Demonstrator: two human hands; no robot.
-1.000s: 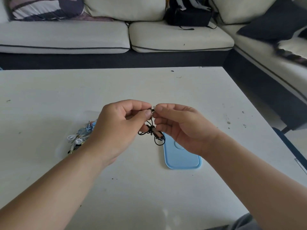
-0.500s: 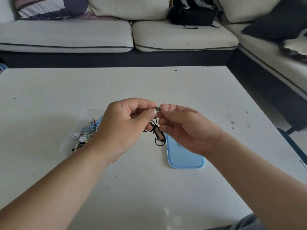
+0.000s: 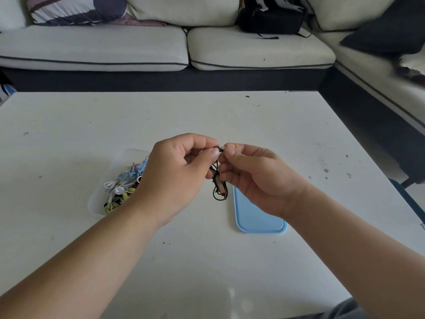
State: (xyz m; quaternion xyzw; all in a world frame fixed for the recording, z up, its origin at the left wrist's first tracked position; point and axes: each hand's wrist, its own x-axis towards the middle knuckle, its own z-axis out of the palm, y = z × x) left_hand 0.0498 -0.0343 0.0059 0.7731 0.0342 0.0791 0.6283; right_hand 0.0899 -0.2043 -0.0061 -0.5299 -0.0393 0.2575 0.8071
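both hands, left hand (image 3: 174, 178) and right hand (image 3: 255, 178), pinch a black cord (image 3: 219, 192); pulling hard could tighten the tangle into a knot.

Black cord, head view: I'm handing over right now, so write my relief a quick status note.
Left hand pinches the top end of the black cord above the table.
Right hand pinches the same end; the tangled rest hangs below.
Clear box of other cords sits open beside the left hand; blue lid lies flat under the right.
Done: lid off, one cord out. Left: probably untangling it.
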